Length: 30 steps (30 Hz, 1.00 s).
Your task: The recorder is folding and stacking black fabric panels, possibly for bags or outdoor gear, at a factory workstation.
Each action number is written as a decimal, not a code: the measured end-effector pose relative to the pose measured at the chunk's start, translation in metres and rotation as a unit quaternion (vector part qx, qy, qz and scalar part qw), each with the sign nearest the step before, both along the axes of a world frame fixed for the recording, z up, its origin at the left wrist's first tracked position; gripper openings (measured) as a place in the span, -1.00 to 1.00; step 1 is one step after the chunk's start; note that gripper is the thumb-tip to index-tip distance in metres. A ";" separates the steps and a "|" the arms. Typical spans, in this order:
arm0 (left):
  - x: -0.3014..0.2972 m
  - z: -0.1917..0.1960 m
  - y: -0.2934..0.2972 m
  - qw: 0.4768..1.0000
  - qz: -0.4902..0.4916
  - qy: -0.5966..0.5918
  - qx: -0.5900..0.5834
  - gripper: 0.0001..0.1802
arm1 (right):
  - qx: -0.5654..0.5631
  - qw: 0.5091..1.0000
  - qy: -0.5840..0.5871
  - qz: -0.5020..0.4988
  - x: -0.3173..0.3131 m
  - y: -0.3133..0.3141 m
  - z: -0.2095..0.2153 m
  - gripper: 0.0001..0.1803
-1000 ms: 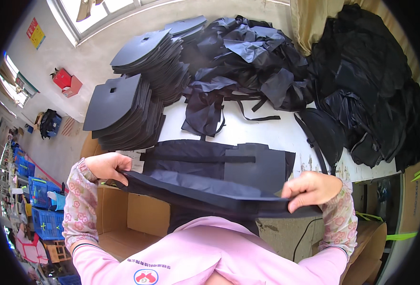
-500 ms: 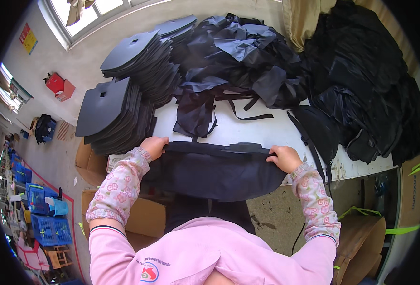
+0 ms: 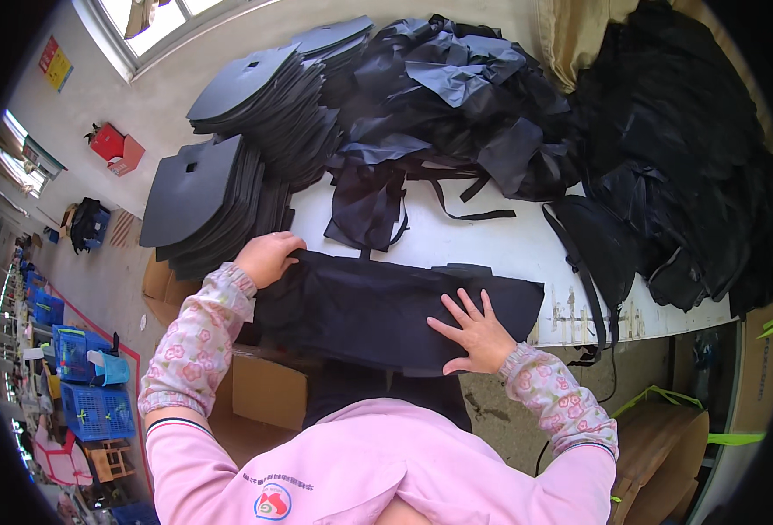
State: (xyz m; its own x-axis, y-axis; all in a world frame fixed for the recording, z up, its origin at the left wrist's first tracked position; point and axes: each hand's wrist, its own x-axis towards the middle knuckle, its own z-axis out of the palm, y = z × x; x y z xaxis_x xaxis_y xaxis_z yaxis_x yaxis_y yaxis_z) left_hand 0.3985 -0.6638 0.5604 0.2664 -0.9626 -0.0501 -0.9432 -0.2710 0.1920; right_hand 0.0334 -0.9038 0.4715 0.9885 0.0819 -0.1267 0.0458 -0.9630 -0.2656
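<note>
A black fabric piece (image 3: 360,306) lies along the table's near edge, its lower part hanging toward me. My left hand (image 3: 270,258) pinches its upper left corner between thumb and fingers. My right hand (image 3: 476,332) rests flat on its right part, fingers spread. A thin dark strip (image 3: 461,269) shows along the fabric's far edge. Just beyond lies a small black fabric piece with straps (image 3: 364,208). To the right of the fabric sits a black bag-like piece (image 3: 598,241) with a strap hanging over the table edge.
Stacked dark grey boards (image 3: 195,188) stand at the table's left. A heap of black sheet material (image 3: 456,105) fills the back, and a tall black pile (image 3: 675,149) the right. The white table (image 3: 526,236) shows between them. Cardboard boxes (image 3: 268,389) stand below.
My right hand has let go of the fabric's upper right edge and moved left and down, now flat on it. The fabric's right end now lies on the table. My left hand has shifted slightly left.
</note>
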 end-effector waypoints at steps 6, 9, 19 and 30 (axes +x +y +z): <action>-0.005 0.072 0.041 0.993 -0.017 -0.106 -0.048 -0.67 | 0.012 1.000 0.006 0.002 0.003 0.002 0.004 0.07; -0.008 0.088 0.055 0.977 -0.025 -0.203 -0.065 -0.61 | 0.017 0.999 0.029 0.008 0.009 -0.002 0.012 0.04; -0.082 0.091 -0.008 0.921 -0.233 -0.170 -0.262 -0.53 | 0.683 0.728 -0.054 0.025 0.163 0.057 0.104 -0.55; 0.065 0.106 0.108 0.965 0.224 -0.031 -0.128 -0.35 | 0.730 0.677 -0.032 -0.085 0.157 0.056 0.078 -0.81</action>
